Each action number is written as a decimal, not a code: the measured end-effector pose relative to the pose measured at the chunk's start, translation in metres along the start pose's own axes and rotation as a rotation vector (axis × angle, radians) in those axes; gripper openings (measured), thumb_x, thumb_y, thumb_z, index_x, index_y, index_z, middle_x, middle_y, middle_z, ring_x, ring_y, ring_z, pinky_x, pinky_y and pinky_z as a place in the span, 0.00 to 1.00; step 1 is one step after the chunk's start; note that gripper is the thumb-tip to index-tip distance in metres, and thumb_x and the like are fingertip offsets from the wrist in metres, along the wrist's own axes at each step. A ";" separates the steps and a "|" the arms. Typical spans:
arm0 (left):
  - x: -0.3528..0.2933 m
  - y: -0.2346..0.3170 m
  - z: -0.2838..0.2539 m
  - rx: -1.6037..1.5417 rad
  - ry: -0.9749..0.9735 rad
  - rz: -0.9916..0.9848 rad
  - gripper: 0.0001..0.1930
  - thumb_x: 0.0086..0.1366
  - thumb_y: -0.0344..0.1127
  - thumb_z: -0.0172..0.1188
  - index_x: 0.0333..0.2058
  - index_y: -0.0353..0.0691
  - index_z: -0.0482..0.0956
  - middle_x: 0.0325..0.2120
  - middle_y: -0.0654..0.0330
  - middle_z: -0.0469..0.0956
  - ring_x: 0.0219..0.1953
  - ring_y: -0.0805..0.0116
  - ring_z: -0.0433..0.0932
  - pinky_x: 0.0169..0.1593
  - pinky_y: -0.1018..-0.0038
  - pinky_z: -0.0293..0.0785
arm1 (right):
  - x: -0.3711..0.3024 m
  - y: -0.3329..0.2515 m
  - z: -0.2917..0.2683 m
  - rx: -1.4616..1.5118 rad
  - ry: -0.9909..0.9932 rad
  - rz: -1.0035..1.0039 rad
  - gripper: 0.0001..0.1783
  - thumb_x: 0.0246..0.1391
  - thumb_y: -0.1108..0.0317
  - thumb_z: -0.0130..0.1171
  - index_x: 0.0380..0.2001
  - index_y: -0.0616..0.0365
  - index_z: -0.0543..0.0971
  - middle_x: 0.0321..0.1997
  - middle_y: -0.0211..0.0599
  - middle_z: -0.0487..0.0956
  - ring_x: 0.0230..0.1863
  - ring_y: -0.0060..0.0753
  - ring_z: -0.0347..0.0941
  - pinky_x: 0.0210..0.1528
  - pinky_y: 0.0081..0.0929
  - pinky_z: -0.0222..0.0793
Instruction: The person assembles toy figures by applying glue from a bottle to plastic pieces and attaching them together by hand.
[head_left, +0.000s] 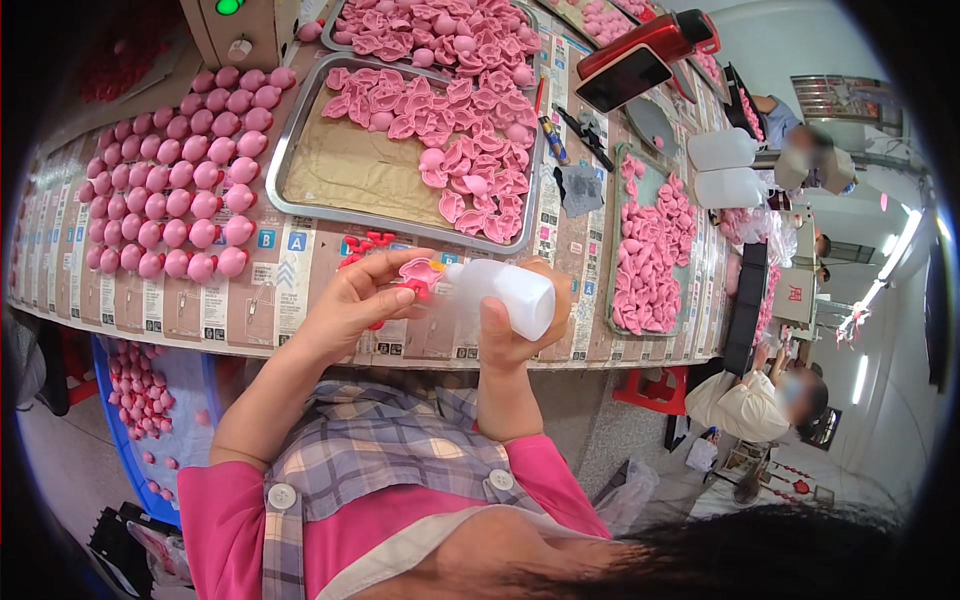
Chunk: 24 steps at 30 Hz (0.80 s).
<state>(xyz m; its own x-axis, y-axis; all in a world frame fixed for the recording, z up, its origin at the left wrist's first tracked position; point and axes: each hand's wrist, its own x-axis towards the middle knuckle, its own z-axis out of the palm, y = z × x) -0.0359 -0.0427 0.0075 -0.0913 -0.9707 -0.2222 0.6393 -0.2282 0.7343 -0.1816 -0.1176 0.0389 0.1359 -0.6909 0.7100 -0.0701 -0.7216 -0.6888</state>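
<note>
We're mid-gluing: left hand (pixel 350 300) pinches a pink shell piece (pixel 418 270) above the tabletop (pixel 330 260) edge; right hand (pixel 515 335) grasps the white squeeze bottle (pixel 505 290), nozzle at the piece. Next likely needs a gentle squeeze, steady nozzle.

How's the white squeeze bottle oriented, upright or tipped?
Tipped. The white squeeze bottle lies roughly sideways in the right hand, its nozzle end pointing at the small pink piece pinched in the left hand.

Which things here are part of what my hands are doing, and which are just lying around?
In hand:
left hand, pinching a pink shell piece
right hand, holding a white squeeze bottle
metal tray of pink pieces

Lying about:
red device
two white bottles
blue crate
</note>
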 end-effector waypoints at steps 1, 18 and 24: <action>0.000 0.000 0.000 0.000 -0.002 0.000 0.23 0.55 0.33 0.54 0.50 0.36 0.62 0.44 0.58 0.69 0.41 0.65 0.73 0.41 0.75 0.72 | 0.000 0.000 0.000 -0.017 -0.006 -0.005 0.24 0.36 0.57 0.65 0.31 0.62 0.68 0.23 0.37 0.70 0.21 0.30 0.66 0.23 0.25 0.63; -0.002 0.001 0.000 -0.113 0.046 0.012 0.22 0.54 0.30 0.56 0.48 0.37 0.62 0.41 0.57 0.70 0.43 0.64 0.72 0.43 0.74 0.70 | -0.008 0.006 -0.010 -0.040 0.060 0.048 0.27 0.35 0.53 0.64 0.31 0.62 0.68 0.23 0.36 0.70 0.22 0.30 0.66 0.26 0.27 0.63; -0.001 0.002 0.000 -0.121 0.050 0.010 0.22 0.54 0.29 0.56 0.48 0.37 0.62 0.42 0.57 0.70 0.43 0.64 0.72 0.44 0.74 0.71 | -0.006 0.002 -0.011 -0.042 0.007 0.009 0.24 0.35 0.56 0.65 0.30 0.61 0.68 0.20 0.35 0.71 0.19 0.30 0.66 0.22 0.26 0.62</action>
<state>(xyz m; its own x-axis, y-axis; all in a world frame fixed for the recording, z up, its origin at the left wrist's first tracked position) -0.0344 -0.0421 0.0094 -0.0480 -0.9673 -0.2492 0.7275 -0.2048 0.6548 -0.1930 -0.1153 0.0354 0.1282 -0.6977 0.7048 -0.1127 -0.7164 -0.6886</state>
